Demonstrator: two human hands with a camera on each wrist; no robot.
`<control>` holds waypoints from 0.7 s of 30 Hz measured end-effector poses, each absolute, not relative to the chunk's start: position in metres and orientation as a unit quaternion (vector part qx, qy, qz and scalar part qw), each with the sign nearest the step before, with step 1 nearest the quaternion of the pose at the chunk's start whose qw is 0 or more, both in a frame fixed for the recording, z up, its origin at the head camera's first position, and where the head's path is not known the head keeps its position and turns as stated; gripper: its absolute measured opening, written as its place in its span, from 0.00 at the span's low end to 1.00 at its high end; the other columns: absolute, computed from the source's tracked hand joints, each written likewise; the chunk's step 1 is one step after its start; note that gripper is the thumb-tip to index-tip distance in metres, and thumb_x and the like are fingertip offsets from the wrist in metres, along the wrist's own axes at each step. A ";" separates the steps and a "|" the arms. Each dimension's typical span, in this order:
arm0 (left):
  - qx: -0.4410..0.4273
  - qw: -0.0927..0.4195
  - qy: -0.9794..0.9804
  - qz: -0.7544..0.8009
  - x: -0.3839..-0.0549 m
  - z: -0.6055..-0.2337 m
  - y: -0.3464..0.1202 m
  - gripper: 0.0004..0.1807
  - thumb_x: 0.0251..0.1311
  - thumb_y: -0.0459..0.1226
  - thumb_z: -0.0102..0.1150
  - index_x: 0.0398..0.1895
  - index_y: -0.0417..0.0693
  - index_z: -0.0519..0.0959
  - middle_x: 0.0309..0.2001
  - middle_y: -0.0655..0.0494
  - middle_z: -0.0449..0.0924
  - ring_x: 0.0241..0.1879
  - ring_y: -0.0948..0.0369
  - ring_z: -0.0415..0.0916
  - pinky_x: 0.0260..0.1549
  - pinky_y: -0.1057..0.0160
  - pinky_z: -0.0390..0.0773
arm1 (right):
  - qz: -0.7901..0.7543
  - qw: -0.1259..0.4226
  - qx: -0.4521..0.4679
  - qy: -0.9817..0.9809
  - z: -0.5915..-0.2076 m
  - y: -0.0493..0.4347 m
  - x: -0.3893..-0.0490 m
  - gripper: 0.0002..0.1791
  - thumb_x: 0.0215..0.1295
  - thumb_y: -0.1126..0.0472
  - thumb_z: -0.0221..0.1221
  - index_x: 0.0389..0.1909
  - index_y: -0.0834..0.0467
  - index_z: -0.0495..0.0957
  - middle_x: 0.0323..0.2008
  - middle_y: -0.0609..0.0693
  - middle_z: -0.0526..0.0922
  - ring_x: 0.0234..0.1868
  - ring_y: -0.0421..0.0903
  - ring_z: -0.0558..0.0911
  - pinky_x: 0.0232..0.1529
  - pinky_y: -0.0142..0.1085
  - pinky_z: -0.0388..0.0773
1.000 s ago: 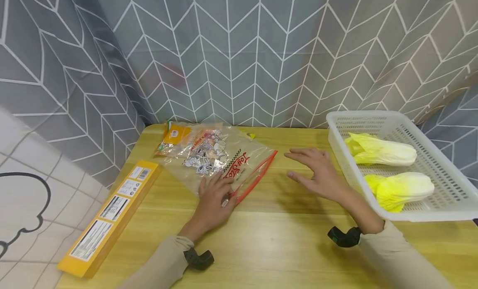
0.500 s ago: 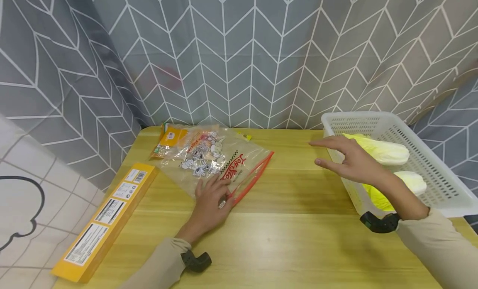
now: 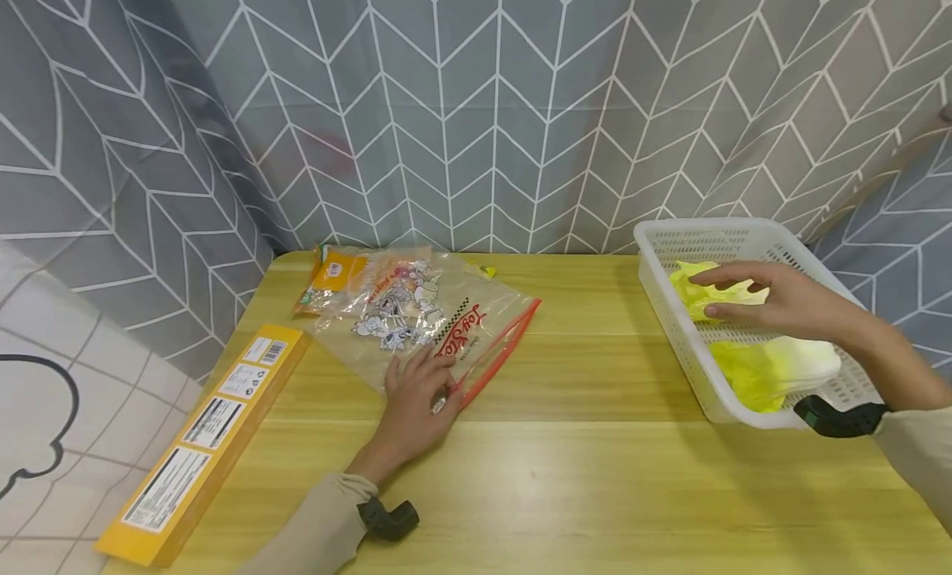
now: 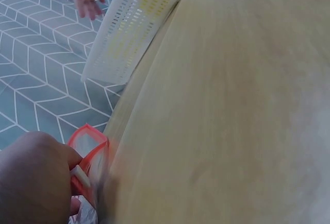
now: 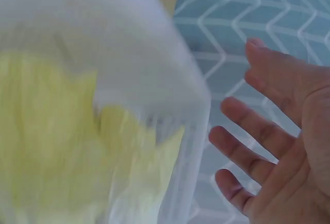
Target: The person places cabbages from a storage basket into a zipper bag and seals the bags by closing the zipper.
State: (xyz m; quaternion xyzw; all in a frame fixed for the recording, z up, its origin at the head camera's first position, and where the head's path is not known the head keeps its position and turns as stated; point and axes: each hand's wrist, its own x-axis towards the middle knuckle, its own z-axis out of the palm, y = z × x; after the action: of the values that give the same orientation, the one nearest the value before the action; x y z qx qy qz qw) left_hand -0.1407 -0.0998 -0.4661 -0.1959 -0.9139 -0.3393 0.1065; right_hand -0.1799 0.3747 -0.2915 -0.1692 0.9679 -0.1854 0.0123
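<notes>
Head view, entry one: your right hand (image 3: 781, 304) is hovering over the white basket (image 3: 673, 331) at the tabletop's (image 3: 595, 476) right side, its grip spread, fingers straight and holding nothing, just above the far cabbage (image 3: 687, 287). Right wrist view is confirming the spread fingers (image 5: 242, 154), though the basket and leaves there are blurring.

Entry two: your left hand (image 3: 412, 406) is lying on the near corner of the zip bag (image 3: 424, 315), beside its red seal. Its fingers are looking fairly flat from above; in the left wrist view they may be pinching the red edge (image 4: 87, 154), and I cannot tell for certain.

Handling advice, as a judgement: you are best closing round the thick pale stem end of the cabbage rather than the loose yellow leaves, and lifting clear of the basket wall. Keeping the bag corner pinned should be stopping it from sliding.

Count:
- cabbages: two, both lying in the basket, the near cabbage (image 3: 773, 368) beside the far one
- baskets: one
- zip bags: one, near the tabletop's back left
- yellow box (image 3: 204, 439): one, at the left edge
- hands: two
</notes>
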 end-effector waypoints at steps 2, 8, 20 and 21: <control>-0.196 0.107 -0.914 -0.338 -0.141 -0.467 -0.100 0.09 0.63 0.42 0.61 0.25 0.59 0.75 0.64 0.54 0.81 0.76 0.44 0.60 0.72 0.28 0.37 | -0.184 0.031 -0.164 0.969 -0.293 0.387 -0.181 0.25 0.62 0.57 0.70 0.62 0.51 0.80 0.61 0.57 0.82 0.49 0.16 0.67 0.47 0.45 0.72; -0.197 0.109 -0.913 -0.340 -0.142 -0.467 -0.101 0.09 0.62 0.42 0.61 0.25 0.59 0.75 0.64 0.54 0.81 0.76 0.44 0.60 0.72 0.28 0.37 | -0.163 0.088 -0.145 0.972 -0.300 0.419 -0.181 0.27 0.66 0.55 0.67 0.64 0.57 0.78 0.62 0.66 0.79 0.61 0.30 0.73 0.49 0.63 0.75; -0.192 0.103 -0.914 -0.342 -0.140 -0.467 -0.101 0.09 0.63 0.43 0.61 0.25 0.60 0.74 0.64 0.54 0.80 0.77 0.44 0.60 0.72 0.28 0.35 | -0.167 0.177 -0.118 0.963 -0.320 0.461 -0.171 0.31 0.66 0.54 0.66 0.67 0.62 0.73 0.66 0.74 0.72 0.64 0.82 0.66 0.46 0.70 0.74; -0.191 0.102 -0.914 -0.342 -0.140 -0.467 -0.100 0.09 0.63 0.43 0.61 0.25 0.60 0.74 0.64 0.54 0.80 0.77 0.44 0.59 0.72 0.28 0.35 | -0.170 0.187 -0.121 0.960 -0.322 0.464 -0.171 0.32 0.66 0.54 0.66 0.68 0.63 0.72 0.66 0.75 0.71 0.64 0.82 0.65 0.45 0.69 0.74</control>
State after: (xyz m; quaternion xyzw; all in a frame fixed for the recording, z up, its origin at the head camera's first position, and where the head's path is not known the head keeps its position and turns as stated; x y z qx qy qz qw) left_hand -0.1403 -0.1004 -0.4671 -0.1912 -0.9143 -0.3421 0.1025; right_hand -0.1713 0.4639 -0.3217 -0.1210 0.9600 -0.1697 0.1873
